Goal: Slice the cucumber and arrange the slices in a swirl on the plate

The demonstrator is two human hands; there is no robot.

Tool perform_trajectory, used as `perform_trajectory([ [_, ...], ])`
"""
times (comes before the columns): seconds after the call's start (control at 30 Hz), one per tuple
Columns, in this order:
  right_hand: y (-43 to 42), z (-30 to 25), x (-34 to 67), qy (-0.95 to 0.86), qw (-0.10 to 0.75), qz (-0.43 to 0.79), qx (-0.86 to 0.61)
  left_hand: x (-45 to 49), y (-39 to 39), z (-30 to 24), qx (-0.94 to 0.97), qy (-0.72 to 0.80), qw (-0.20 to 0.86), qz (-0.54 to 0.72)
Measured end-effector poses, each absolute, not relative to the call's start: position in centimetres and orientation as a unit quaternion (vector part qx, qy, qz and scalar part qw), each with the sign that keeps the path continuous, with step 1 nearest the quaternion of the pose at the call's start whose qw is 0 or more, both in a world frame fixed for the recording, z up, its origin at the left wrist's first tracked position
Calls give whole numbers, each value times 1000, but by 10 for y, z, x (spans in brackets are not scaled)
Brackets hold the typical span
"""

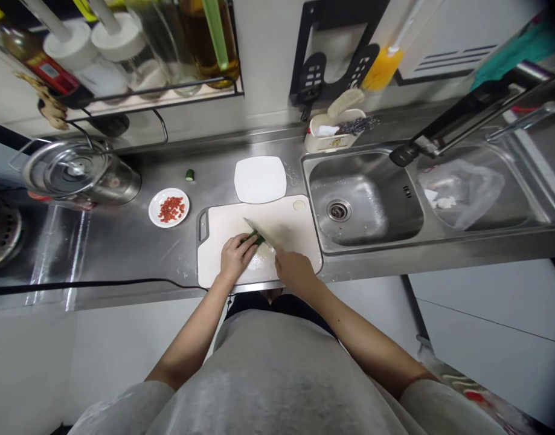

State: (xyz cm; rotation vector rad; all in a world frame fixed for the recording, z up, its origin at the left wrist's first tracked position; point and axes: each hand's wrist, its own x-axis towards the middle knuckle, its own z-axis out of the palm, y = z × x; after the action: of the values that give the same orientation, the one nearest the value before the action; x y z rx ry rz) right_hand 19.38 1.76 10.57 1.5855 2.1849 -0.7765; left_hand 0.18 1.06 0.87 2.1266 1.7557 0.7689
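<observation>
My right hand (pixel 294 270) is closed round the handle of a kitchen knife (pixel 261 234), its blade pointing up and left. Under the blade lies a piece of dark green cucumber (pixel 258 238), partly hidden by fingers and knife. My left hand (pixel 237 257) presses the cucumber down with its fingers bent over it. Both hands are over a white cutting board (pixel 223 220) with a grey handle slot. A pale round slice (pixel 299 205) lies in the board's far right corner. Beyond the board, a white square plate (pixel 259 179) touches or overlaps its far edge.
Left of the board stand a small plate (pixel 154 210) of chopped red pieces (pixel 171 209) and a short cucumber end (pixel 189 175). A lidded steel pot (pixel 116 181) is farther left. At right are the sink (pixel 363 205) and black faucet (pixel 444 130). A cable (pixel 123 281) runs along the counter's front.
</observation>
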Motion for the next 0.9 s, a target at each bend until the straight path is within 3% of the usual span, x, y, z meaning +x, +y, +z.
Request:
perform_trajectory([
  [0.9, 21, 101, 188, 777, 173, -294, 530, 0, 15, 2, 739, 599, 148, 271],
])
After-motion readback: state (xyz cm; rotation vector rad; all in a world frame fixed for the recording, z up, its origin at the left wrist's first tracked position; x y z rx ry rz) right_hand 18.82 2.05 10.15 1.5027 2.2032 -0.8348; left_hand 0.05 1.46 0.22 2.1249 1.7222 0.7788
